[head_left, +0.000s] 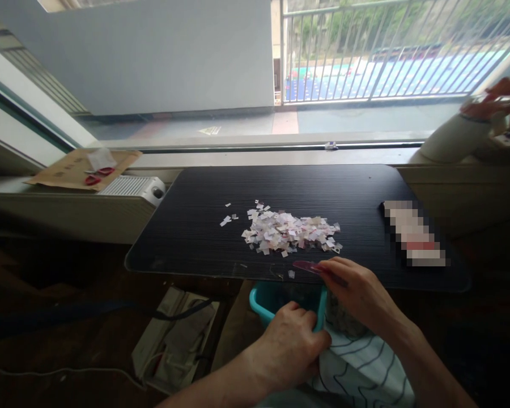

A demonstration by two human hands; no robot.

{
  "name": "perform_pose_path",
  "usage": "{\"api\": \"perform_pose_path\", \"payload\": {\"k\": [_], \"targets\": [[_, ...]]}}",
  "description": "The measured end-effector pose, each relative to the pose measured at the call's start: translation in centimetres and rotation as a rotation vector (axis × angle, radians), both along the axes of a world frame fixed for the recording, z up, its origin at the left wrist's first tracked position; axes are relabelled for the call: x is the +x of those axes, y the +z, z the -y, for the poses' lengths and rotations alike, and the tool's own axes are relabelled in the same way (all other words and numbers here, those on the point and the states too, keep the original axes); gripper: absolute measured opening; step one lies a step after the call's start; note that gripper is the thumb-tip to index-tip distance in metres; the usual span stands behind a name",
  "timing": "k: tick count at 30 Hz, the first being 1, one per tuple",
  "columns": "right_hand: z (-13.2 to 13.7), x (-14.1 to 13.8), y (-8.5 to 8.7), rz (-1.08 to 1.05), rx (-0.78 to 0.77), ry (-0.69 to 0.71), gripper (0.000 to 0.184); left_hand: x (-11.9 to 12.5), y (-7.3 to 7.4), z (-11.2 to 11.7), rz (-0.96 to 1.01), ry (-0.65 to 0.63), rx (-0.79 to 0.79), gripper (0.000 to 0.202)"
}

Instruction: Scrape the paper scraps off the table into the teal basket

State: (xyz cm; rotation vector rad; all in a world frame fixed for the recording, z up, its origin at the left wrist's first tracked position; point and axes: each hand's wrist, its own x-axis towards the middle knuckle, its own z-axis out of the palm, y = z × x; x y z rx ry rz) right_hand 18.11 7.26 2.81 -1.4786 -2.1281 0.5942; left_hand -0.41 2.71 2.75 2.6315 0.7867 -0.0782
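A heap of several small paper scraps (291,233) lies in the middle of a black ribbed table top (195,226). My right hand (357,292) rests at the table's near edge, closed on a thin red strip (308,266) that points left toward the heap. My left hand (291,340) is below the table edge, fingers curled over the rim of a teal plastic bin (263,300) held under the table. A white cloth with dark wavy lines (359,368) lies across my lap.
A blurred-out flat item (414,233) lies on the table's right part. On the sill at left sit a brown envelope (74,170) with red scissors (97,175) and a white device (136,187). Another person's sleeve and hand (476,122) are at far right. A bag (174,340) lies on the floor.
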Motion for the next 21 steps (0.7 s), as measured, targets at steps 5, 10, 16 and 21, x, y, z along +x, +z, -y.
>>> {"api": "perform_pose_path", "payload": {"k": [5,10,16,21], "targets": [[-1.2,-0.6,-0.5,-0.024,0.059,-0.029,0.020,-0.1,0.1,0.0,-0.004,-0.002,0.001,0.014],[-1.8,-1.0,-0.4,-0.027,0.068,0.035,0.022,-0.4,0.0,0.1,0.000,0.002,0.001,0.015],[-2.2,-1.8,-0.3,-0.028,0.077,0.054,0.023,-0.6,0.0,0.2,0.011,0.016,-0.007,0.012],[-1.5,-1.5,0.1,-0.053,0.033,0.104,0.021,-0.9,0.1,0.1,0.001,0.027,-0.018,0.012]]}}
